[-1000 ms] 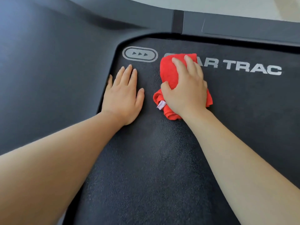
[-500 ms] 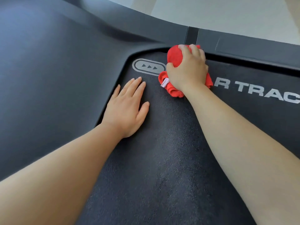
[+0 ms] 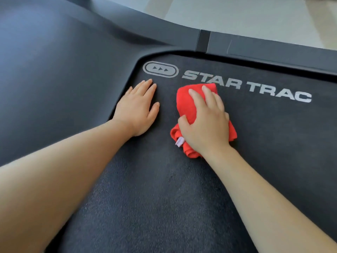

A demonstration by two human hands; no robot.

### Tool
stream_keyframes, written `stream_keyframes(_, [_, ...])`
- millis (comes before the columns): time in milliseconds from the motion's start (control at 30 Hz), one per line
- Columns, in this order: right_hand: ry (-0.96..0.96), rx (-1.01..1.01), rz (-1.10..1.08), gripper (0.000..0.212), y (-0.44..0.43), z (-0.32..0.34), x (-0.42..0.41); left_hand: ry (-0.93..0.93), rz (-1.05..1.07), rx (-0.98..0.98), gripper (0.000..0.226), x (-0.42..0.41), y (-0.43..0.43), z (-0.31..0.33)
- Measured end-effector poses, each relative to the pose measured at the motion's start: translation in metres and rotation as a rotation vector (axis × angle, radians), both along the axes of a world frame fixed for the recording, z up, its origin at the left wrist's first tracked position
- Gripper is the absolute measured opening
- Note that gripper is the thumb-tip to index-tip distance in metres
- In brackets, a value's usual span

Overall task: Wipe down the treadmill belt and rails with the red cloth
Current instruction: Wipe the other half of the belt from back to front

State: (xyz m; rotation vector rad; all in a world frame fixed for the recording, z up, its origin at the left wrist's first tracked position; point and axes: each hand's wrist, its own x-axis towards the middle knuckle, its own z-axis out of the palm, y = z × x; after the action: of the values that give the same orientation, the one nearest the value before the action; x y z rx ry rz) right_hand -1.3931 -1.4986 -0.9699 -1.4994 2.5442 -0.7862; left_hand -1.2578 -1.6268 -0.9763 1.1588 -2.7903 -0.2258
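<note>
The red cloth point(image 3: 183, 96) lies bunched on the black treadmill belt point(image 3: 164, 198), just below the white STAR TRAC lettering point(image 3: 246, 86). My right hand point(image 3: 206, 123) presses down on it, fingers lying over the top and thumb curled round its left side. A small white tag sticks out of the cloth near my wrist. My left hand point(image 3: 138, 110) rests flat on the belt to the left of the cloth, fingers straight, near the belt's left edge.
A dark grey side rail point(image 3: 273, 50) runs along the far edge of the belt. The broad grey motor cover point(image 3: 54, 70) fills the left side. Pale floor point(image 3: 237, 15) shows beyond the rail.
My right hand has pulled the cloth back from the far rail toward me, uncovering the lettering. My left hand stays flat on the belt.
</note>
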Motion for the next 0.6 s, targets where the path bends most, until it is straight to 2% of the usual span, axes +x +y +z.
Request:
stream_keyframes(100, [-0.003, -0.043, 0.009, 0.059, 0.012, -0.003, 0.015, -0.075, -0.062, -0.073, 0.052, 0.001, -0.003, 0.015])
stream_keyframes(200, [-0.036, -0.075, 0.01, 0.058, -0.002, -0.003, 0.017, -0.075, -0.108, -0.174, 0.043, 0.023, -0.012, 0.035])
stream_keyframes(300, [-0.039, -0.061, 0.064, 0.057, -0.038, -0.002, 0.019, -0.095, -0.076, -0.259, 0.042, 0.066, -0.028, 0.043])
stream_keyframes(367, [-0.026, -0.047, 0.081, 0.057, -0.07, -0.001, 0.02, -0.149, -0.051, -0.266, 0.05, 0.085, -0.032, 0.044])
stream_keyframes(600, [-0.001, -0.031, 0.047, 0.057, -0.153, 0.001, 0.011, -0.207, -0.055, -0.299, 0.048, 0.082, -0.035, 0.037])
